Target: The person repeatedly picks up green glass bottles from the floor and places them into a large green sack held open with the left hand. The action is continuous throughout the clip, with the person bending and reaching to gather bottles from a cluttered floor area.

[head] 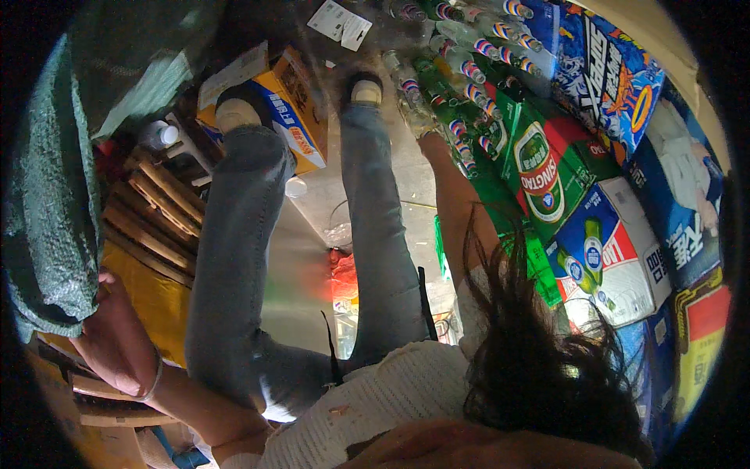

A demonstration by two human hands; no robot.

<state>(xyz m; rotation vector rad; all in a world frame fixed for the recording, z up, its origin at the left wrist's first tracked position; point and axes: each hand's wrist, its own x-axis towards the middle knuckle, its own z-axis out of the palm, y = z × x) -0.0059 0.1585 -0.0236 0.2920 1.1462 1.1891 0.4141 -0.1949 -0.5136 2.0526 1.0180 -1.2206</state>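
At the far left hangs a grey-green woven plastic sack (55, 193). My left hand (117, 346) grips its lower edge, with a bracelet around the wrist. My right arm stretches forward past my right knee. Its end, my right hand (426, 139), is at the near side of a bunch of empty glass bottles (469, 70) lying on their sides. A clear glass bottle (410, 97) lies right at the fingers, which are mostly hidden; whether they close around it I cannot tell.
A yellow and blue cardboard carton (302, 114) stands between my feet. Stacked beer cartons, including a green Tsingtao carton (542, 170) and a blue-white Laoshan carton (609, 252), line the right. Curved wooden slats (158, 223) lie at left. Torn white card (340, 24) lies ahead on the floor.
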